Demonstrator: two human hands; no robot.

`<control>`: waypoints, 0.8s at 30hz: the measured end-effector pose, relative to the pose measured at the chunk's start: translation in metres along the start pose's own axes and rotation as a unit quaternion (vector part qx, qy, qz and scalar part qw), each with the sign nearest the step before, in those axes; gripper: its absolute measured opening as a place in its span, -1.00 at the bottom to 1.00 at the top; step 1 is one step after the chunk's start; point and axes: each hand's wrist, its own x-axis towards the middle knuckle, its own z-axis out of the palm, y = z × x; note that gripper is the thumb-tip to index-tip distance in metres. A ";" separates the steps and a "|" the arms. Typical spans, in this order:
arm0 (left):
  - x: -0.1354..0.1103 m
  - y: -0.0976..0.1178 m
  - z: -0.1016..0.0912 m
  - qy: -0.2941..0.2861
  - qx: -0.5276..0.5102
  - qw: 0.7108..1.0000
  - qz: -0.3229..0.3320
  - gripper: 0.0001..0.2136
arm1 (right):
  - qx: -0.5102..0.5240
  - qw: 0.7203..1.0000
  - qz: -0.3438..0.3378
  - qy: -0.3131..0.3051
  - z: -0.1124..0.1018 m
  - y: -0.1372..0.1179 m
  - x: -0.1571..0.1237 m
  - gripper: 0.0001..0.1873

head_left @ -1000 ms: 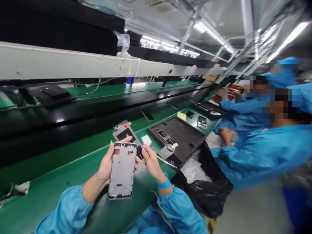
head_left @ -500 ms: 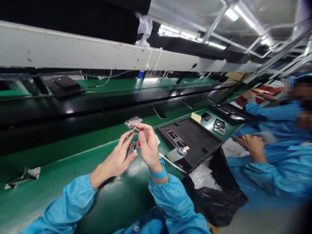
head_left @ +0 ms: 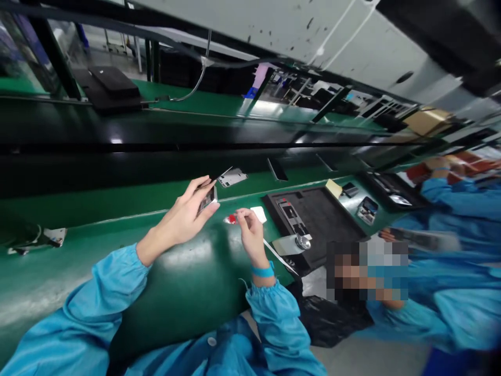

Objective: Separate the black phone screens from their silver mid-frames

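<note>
My left hand (head_left: 191,209) is closed around a small phone-like device (head_left: 208,200), which is tilted on edge and partly hidden by the fingers. A thin, dark, pointed metal tool, perhaps tweezers (head_left: 224,174), sticks out from the same hand. Over the green bench my right hand (head_left: 252,232) has thumb and fingers pinched together. Its fingertips meet a small red and clear piece (head_left: 230,219); whether they grip it I cannot tell. A white square piece (head_left: 259,214) lies just beyond that hand. Behind the device rests a grey phone-shaped plate (head_left: 234,177).
Right of me is a black foam tray (head_left: 332,224) with a long grey part (head_left: 293,216) and a round metal piece (head_left: 302,241). Dark flat phone-shaped pieces (head_left: 277,169) lie along the line. A black plastic bag (head_left: 332,318) hangs near a co-worker's blue sleeve (head_left: 462,308).
My right hand has moved away from the device, rightward to the small red piece, and its fingers have drawn into a pinch. My left hand keeps the device and tool. The view has tipped downward.
</note>
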 end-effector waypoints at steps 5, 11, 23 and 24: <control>-0.001 -0.006 0.002 -0.038 -0.101 0.994 0.033 -0.42 | 0.040 0.996 -0.078 0.008 0.014 -0.049 0.008 -0.66; -0.005 -0.003 0.013 -0.087 -0.076 0.993 0.036 -0.33 | 0.108 0.989 -0.088 0.050 0.042 -0.091 0.014 -0.72; -0.010 0.004 0.020 -0.152 0.051 0.985 0.061 -0.32 | 0.178 0.972 -0.071 0.135 0.052 -0.085 0.010 -0.72; -0.011 0.003 0.021 -0.159 0.062 0.983 0.062 -0.32 | 0.177 0.972 -0.078 0.135 0.051 -0.085 0.011 -0.73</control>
